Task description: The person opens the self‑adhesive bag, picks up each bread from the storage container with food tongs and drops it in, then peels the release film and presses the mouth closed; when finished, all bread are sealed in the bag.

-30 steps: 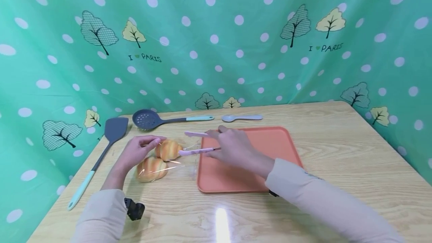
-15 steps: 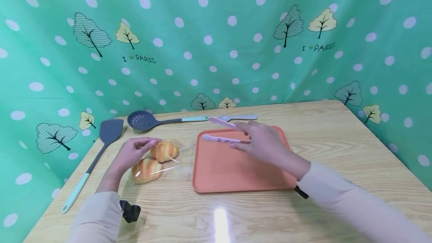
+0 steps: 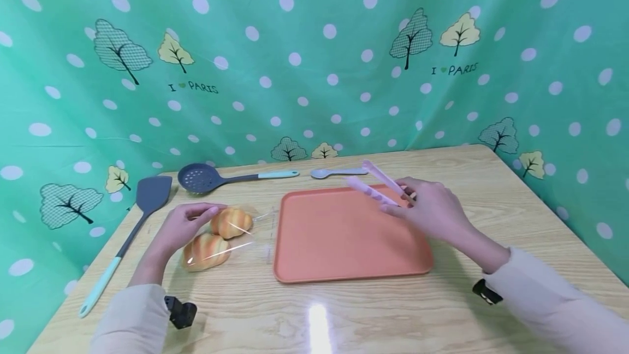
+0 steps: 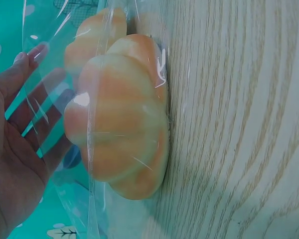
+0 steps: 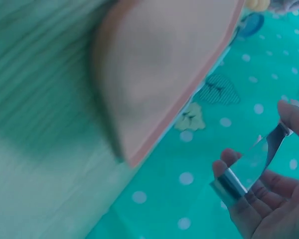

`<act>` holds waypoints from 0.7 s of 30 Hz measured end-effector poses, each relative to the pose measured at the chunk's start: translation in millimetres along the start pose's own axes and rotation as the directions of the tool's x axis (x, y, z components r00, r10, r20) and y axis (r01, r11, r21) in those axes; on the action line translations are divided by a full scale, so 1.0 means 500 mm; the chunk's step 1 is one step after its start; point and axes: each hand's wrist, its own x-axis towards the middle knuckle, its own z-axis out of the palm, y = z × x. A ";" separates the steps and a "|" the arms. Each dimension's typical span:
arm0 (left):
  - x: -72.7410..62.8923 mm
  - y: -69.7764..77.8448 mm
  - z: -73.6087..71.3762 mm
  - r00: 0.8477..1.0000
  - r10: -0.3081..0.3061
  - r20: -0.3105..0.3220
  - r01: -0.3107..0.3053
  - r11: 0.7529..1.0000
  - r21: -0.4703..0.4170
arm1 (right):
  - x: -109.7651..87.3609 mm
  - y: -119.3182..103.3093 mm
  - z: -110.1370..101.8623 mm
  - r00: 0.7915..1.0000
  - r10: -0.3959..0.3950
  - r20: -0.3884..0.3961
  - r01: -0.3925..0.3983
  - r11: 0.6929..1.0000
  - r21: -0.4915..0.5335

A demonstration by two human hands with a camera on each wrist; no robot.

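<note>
- Clearly, our right hand (image 3: 434, 209) grips the lilac tongs (image 3: 371, 192) between thumb and fingers, up over the far right part of the tray (image 3: 339, 239); the two arms of the tongs stand apart, tips pointing left and away from us.
- On the other side, our left hand (image 3: 179, 228) pinches the left end of the clear bag (image 3: 257, 242) with thumb and forefinger, and in the left wrist view we see the remaining fingers through the film.
- Inside the bag we find two rolls: the front roll (image 3: 208, 251) lies nearer us, and the back roll (image 3: 233, 223) is just behind it, to the right.
- Flat on the wooden table (image 3: 383, 310), the coral tray sits with its left rim just beside the bag's right end.
- Behind the tray we see a pale lilac spoon (image 3: 324, 173), and left of it a dark skimmer (image 3: 199, 178) with a mint handle.
- Along the table's left side lies a dark turner (image 3: 153, 194), its mint handle slanting towards us.
- Green dotted cloth (image 3: 314, 97) hangs behind everything.
</note>
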 end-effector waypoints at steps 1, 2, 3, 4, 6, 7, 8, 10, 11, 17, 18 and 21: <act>0.001 -0.001 0.000 1.000 0.003 -0.001 -0.003 1.000 0.002 | -0.003 0.010 -0.003 1.000 0.018 0.000 -0.018 1.000 0.003; 0.001 -0.001 0.001 1.000 0.005 -0.003 -0.005 1.000 -0.001 | -0.005 0.020 -0.006 0.999 0.038 0.004 -0.038 0.999 0.007; 0.001 -0.001 0.001 1.000 0.008 -0.003 -0.008 1.000 -0.003 | -0.008 0.030 -0.008 0.998 0.055 0.007 -0.055 0.998 0.009; 0.001 -0.002 0.002 1.000 0.010 -0.002 -0.010 1.000 -0.003 | -0.010 0.040 -0.010 0.997 0.072 0.012 -0.072 0.997 0.012; 0.001 -0.002 0.003 1.000 0.012 -0.001 -0.012 1.000 -0.002 | -0.015 0.060 -0.012 0.995 0.101 0.020 -0.101 0.995 0.011; 0.000 -0.002 0.003 1.000 0.011 0.001 -0.011 1.000 -0.001 | -0.018 0.071 -0.013 0.993 0.113 0.025 -0.113 0.993 0.013; 0.000 -0.002 0.003 1.000 0.011 0.001 -0.011 1.000 0.000 | -0.021 0.081 -0.014 0.992 0.124 0.029 -0.124 0.992 0.011; 0.000 -0.002 0.003 1.000 0.005 0.002 -0.005 1.000 0.009 | -0.027 0.100 -0.017 0.990 0.141 0.032 -0.141 0.990 0.001; 0.000 -0.001 0.003 1.000 0.003 0.002 -0.003 1.000 0.011 | -0.030 0.109 -0.018 0.988 0.148 0.033 -0.148 0.989 -0.006; 0.001 -0.002 0.005 1.000 -0.007 0.005 0.007 1.000 0.021 | -0.041 0.157 -0.027 0.975 0.209 0.072 -0.208 0.978 -0.020; 0.001 -0.003 0.005 1.000 -0.006 0.005 0.005 1.000 0.024 | -0.042 0.163 -0.027 0.972 0.221 0.083 -0.220 0.975 -0.020; 0.002 -0.007 0.004 1.000 0.005 0.003 -0.005 1.000 0.028 | -0.046 0.181 -0.026 0.959 0.257 0.120 -0.257 0.966 -0.020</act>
